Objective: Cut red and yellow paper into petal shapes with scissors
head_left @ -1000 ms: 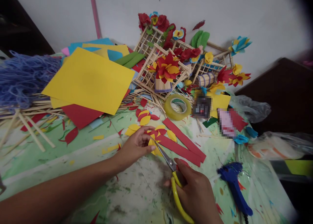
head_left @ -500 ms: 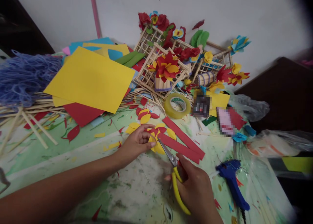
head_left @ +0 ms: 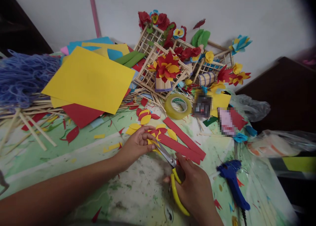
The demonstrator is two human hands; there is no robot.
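Note:
My right hand [head_left: 194, 186] grips a pair of scissors [head_left: 175, 180] with yellow handles, its metal blades pointing up and left. The blade tips meet a small piece of yellow paper [head_left: 157, 151] at the fingertips of my left hand [head_left: 139, 143]. Thumb and fingers of that hand pinch the paper, and they hide part of it. Just beyond lie red and yellow paper petals [head_left: 172, 134] and two red paper strips [head_left: 184, 137], one partly behind the blades.
A clear tape roll [head_left: 178, 106] lies past the strips. On the right is a blue glue gun [head_left: 233, 183]. Yellow paper sheets [head_left: 91, 79], blue string [head_left: 24, 77] and thin sticks [head_left: 34, 130] cover the left. Stick frames with paper flowers [head_left: 168, 66] stand by the wall.
The scissors and my right hand have shifted slightly left, with the blade tips nearer my left fingertips. Less of the yellow piece shows. The whole view has drifted a little.

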